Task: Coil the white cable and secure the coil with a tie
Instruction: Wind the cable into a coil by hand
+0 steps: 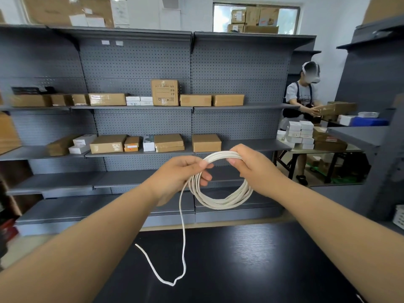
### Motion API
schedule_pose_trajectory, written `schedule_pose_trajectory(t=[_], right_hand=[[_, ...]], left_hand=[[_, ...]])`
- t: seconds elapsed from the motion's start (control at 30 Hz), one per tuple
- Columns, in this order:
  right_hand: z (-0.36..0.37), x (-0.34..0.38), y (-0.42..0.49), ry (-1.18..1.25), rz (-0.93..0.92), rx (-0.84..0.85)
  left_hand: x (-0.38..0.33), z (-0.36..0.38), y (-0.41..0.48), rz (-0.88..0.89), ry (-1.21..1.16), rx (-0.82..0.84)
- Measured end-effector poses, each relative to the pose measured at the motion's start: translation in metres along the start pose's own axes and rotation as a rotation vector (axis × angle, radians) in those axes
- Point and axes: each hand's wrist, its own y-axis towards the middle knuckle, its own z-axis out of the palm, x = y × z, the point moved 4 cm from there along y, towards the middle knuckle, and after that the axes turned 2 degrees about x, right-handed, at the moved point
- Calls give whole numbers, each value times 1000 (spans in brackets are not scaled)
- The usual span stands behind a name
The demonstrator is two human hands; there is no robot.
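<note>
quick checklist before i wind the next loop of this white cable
1. Coil held at its top by the right hand: ok.
2. Left hand pinching the cable beside the coil: ok.
3. Loops lying together, none fallen away: ok.
4. Loose tail fully wound in: not ok; it hangs down to the dark table and its end lies there.
5. Tail free of knots: ok, only a kink near the bottom.
6. Tie within reach: cannot tell, none visible.
</note>
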Motion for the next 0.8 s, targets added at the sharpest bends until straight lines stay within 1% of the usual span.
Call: schedule_pose_trajectory(t=[0.07, 0.13, 0.2, 0.33, 0.43, 0.53, 0.67, 0.73, 0.8], right_hand=[[0, -1, -1, -28, -11, 17], [0, -1, -2, -52, -19, 13], [0, -2, -1, -49, -10, -16], [1, -1, 0, -9, 22, -92], [0, 0, -1, 33, 41, -136], [-6, -4, -3, 101, 82, -187], [-14, -9, -4, 66, 92, -162], [-15, -10, -5, 46, 84, -151], [-16, -11, -6, 49, 83, -174]], left_hand=[[0, -2, -1, -32, 0, 44], [-2, -3, 0, -39, 39, 21], [-3, -4, 1, -10, 60, -54], [-3, -4, 1, 112, 71, -203], [3, -6, 2, 122, 34, -277], [10, -8, 0, 59, -5, -233], [13, -17, -2, -51, 100, -193], [11, -20, 0, -35, 96, -217], [6, -20, 1, 37, 77, -305]])
